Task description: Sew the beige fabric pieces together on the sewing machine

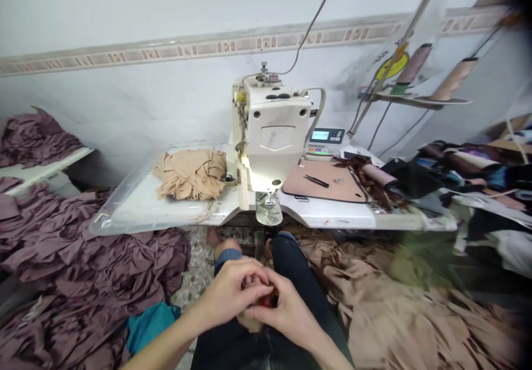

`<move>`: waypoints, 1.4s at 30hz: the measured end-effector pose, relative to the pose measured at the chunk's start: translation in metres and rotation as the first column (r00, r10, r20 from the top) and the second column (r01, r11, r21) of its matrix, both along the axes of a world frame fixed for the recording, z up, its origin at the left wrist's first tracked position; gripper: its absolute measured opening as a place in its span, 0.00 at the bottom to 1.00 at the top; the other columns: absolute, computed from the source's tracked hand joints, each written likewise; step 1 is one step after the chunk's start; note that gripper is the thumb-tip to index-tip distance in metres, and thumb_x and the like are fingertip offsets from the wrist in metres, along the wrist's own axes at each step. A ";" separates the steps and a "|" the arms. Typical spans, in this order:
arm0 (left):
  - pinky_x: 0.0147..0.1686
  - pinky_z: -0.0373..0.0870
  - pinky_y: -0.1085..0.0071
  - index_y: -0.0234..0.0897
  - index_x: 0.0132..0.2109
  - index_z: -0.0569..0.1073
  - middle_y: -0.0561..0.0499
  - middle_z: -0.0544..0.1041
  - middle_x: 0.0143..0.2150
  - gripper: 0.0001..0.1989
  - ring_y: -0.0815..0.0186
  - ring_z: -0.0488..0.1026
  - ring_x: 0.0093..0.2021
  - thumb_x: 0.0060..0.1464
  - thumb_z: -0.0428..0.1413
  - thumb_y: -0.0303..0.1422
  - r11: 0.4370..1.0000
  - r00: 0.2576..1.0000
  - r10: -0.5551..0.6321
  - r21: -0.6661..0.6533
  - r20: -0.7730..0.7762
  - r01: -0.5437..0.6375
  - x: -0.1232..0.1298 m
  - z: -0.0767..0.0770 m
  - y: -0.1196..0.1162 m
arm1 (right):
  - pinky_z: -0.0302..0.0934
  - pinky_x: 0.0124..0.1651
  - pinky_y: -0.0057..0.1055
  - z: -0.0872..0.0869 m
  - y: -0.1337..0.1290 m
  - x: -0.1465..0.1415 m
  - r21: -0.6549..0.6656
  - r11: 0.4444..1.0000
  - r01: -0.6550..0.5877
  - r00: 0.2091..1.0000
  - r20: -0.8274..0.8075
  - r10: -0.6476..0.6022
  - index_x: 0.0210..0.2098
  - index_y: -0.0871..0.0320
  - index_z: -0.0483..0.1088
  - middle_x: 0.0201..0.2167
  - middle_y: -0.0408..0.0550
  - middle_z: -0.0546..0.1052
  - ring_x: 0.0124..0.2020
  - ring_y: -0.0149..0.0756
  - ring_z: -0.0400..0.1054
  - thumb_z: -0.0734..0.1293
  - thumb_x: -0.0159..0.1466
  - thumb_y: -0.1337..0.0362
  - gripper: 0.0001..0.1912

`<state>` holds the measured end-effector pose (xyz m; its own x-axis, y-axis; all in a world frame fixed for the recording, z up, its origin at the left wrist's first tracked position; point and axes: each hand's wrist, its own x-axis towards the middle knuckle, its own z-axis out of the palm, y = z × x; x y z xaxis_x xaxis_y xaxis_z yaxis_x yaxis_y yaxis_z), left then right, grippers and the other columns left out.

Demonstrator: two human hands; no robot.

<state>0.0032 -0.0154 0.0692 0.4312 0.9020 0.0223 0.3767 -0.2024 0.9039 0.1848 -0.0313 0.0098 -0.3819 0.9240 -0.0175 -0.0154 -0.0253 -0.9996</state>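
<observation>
From my remote seat I look down on a mauve heap of cloth (pixel 137 265) beyond and below the left edge of the tabletop (pixel 332 212), probably left there because its bulk would crowd the work surface. A teal cloth (pixel 152 325) lies at its near side. Near the tabletop's front left corner sits a tan bundle (pixel 191 173), seemingly set just beside the machine to be within reach.

In the middle, my left hand (pixel 233 288) grasps a small tan piece (pixel 251 323) over the lap (pixel 236 353), in front of the tabletop's front edge. Something red shows between the fingers, too hidden to name. The sewing machine (pixel 276 143) stands beyond, its lamp lit, presumably to brighten the stitching area. My right hand (pixel 291 309) meets the left, grasping the same piece; both grips are pinched close, I judge to steady something so small.

Right of the machine, dark snips (pixel 316 181) rest on a pinkish mat (pixel 338 190), likely kept there for easy pick-up. Thread cones (pixel 415 62) stand raised above the tabletop's right end, probably so thread feeds freely, and a tan heap (pixel 415 314) spreads below the front right corner.
</observation>
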 end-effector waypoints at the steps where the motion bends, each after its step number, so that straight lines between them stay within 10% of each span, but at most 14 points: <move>1: 0.29 0.61 0.73 0.36 0.38 0.82 0.52 0.77 0.31 0.03 0.68 0.69 0.29 0.60 0.65 0.30 0.995 0.999 0.005 -0.100 0.032 -0.001 0.002 -0.008 -0.003 | 0.62 0.32 0.27 -0.003 -0.002 -0.001 -0.009 0.998 -0.059 0.998 -0.002 0.059 0.41 0.59 0.81 0.35 0.44 0.79 0.31 0.34 0.67 0.83 0.55 0.58 0.18; 8: 0.30 0.59 0.74 0.34 0.49 0.74 0.57 0.70 0.31 0.24 0.70 0.63 0.29 0.53 0.72 0.44 0.860 0.984 -0.049 -0.494 0.172 0.129 -0.022 -0.052 -0.009 | 0.50 0.28 0.26 -0.017 -0.003 0.032 -0.072 0.993 -0.090 0.996 0.001 0.091 0.29 0.61 0.79 0.27 0.40 0.71 0.26 0.28 0.59 0.82 0.58 0.53 0.17; 11: 0.31 0.59 0.74 0.34 0.36 0.74 0.56 0.68 0.29 0.22 0.69 0.63 0.29 0.57 0.68 0.50 0.810 0.967 -0.223 -0.528 0.127 0.256 -0.032 -0.062 -0.007 | 0.55 0.31 0.26 -0.011 0.007 0.046 -0.026 1.000 -0.008 0.996 -0.084 0.006 0.29 0.60 0.81 0.32 0.43 0.74 0.30 0.31 0.64 0.84 0.55 0.53 0.17; 18: 0.36 0.68 0.71 0.35 0.37 0.80 0.49 0.78 0.33 0.23 0.62 0.73 0.35 0.63 0.62 0.53 0.937 0.987 -0.158 -0.317 -0.007 0.147 -0.048 -0.048 0.024 | 0.58 0.31 0.27 0.001 0.041 0.090 -0.149 0.956 0.253 0.939 -0.201 -0.280 0.28 0.60 0.79 0.31 0.43 0.75 0.29 0.31 0.66 0.85 0.52 0.50 0.21; 25: 0.38 0.68 0.72 0.37 0.38 0.80 0.49 0.77 0.35 0.19 0.63 0.74 0.36 0.72 0.55 0.44 0.972 0.968 -0.232 -0.068 -0.099 0.226 -0.005 -0.019 0.026 | 0.63 0.39 0.28 -0.013 0.034 0.071 -0.102 0.992 -0.076 0.997 0.007 0.077 0.50 0.57 0.79 0.40 0.45 0.79 0.38 0.35 0.71 0.87 0.50 0.53 0.32; 32: 0.45 0.73 0.68 0.39 0.44 0.87 0.43 0.79 0.45 0.12 0.59 0.77 0.45 0.70 0.60 0.39 0.980 0.995 -0.096 0.177 0.003 0.094 0.003 -0.035 0.044 | 0.42 0.26 0.27 0.000 0.035 0.056 0.011 0.998 -0.058 0.987 0.150 0.056 0.22 0.59 0.64 0.20 0.35 0.55 0.24 0.26 0.48 0.74 0.67 0.44 0.30; 38: 0.37 0.71 0.69 0.34 0.47 0.83 0.44 0.82 0.40 0.17 0.62 0.76 0.37 0.68 0.60 0.45 0.963 0.988 -0.075 -0.247 0.138 0.108 0.012 -0.076 0.014 | 0.49 0.24 0.27 0.019 0.043 0.077 -0.100 0.979 -0.177 0.983 0.035 0.181 0.25 0.59 0.71 0.20 0.41 0.68 0.22 0.29 0.57 0.74 0.66 0.40 0.29; 42: 0.33 0.67 0.72 0.33 0.38 0.80 0.49 0.77 0.33 0.24 0.67 0.70 0.31 0.62 0.65 0.53 0.926 0.981 -0.019 -0.366 0.194 0.091 0.015 -0.073 0.006 | 0.47 0.24 0.26 0.028 0.051 0.087 -0.029 0.990 -0.136 0.990 0.041 0.137 0.18 0.58 0.65 0.17 0.37 0.61 0.21 0.26 0.51 0.75 0.64 0.40 0.33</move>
